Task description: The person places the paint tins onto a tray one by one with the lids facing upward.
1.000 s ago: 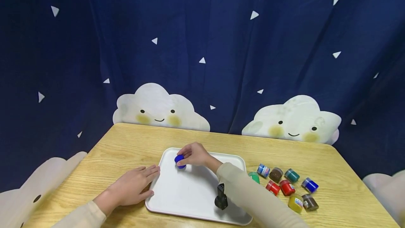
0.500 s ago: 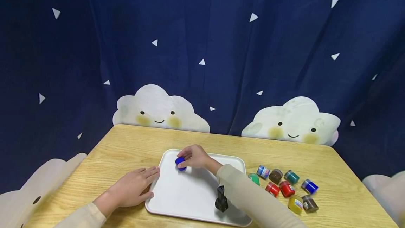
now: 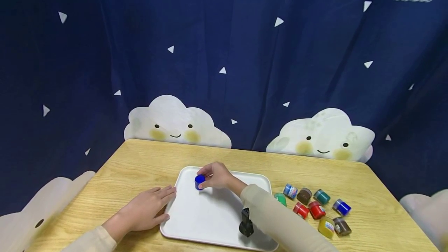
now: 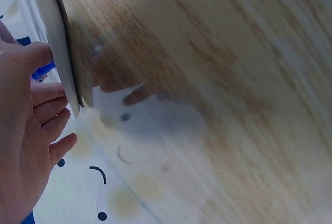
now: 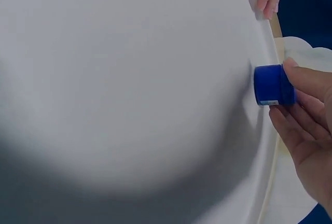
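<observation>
A small blue paint jar (image 3: 199, 181) stands on the far left part of a white tray (image 3: 210, 221), and my right hand (image 3: 214, 177) holds it by thumb and fingers. The right wrist view shows the blue jar (image 5: 273, 85) near the tray's rim (image 5: 265, 37), with my fingers (image 5: 306, 86) round it. My left hand (image 3: 148, 208) lies flat on the wooden table (image 3: 140, 162), its fingertips against the tray's left edge. In the left wrist view the left hand's fingers (image 4: 44, 107) touch the tray's rim (image 4: 59, 42).
Several small paint jars lie on the table right of the tray: red (image 3: 316, 210), green (image 3: 322, 196), blue (image 3: 341, 207), yellow (image 3: 326, 226), brown (image 3: 304, 195). A black wrist-camera mount (image 3: 246, 224) hangs under my right sleeve. A dark blue curtain with clouds stands behind the table.
The right hand and the blue jar have stayed at the tray's far left, shifting only slightly as the head view tilted. The left hand has not moved.
</observation>
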A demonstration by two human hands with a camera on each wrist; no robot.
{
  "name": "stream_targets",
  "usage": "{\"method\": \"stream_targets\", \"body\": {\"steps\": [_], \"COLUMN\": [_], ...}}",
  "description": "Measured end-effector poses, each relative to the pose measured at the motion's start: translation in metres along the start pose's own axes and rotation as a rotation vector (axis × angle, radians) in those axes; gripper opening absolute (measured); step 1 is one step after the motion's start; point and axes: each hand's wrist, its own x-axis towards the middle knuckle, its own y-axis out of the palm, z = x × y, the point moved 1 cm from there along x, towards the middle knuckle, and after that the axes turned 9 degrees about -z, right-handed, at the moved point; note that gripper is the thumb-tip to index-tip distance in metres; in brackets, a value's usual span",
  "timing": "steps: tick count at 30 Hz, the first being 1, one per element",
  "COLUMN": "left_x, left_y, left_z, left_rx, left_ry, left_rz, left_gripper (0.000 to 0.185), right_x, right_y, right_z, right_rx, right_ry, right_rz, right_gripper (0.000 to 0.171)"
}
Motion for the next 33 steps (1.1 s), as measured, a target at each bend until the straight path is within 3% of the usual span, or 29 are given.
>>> {"method": "stream_targets", "body": {"steps": [14,23,33], "left_x": [-0.001,-0.001,-0.002], "left_y": [0.000,-0.003,0.000], "left_z": [0.000,0.001,0.000], "left_rx": [0.000,-0.006,-0.007], "left_ry": [0.003,0.013,0.022], "left_rz": [-0.012,-0.031,-0.043], "left_gripper": [0.062,0.061,0.062], "right_x": [-0.027,-0.047,-0.073], "right_y": [-0.048,-0.091,-0.122], "right_z": [-0.002,-0.008,-0.015], "right_rx": [-0.058,-0.215,-0.346], "right_ry": [-0.087,-0.152,-0.095], "right_rz": [0.052,0.106,0.123], "right_gripper": [0.033,0.032,0.030]}}
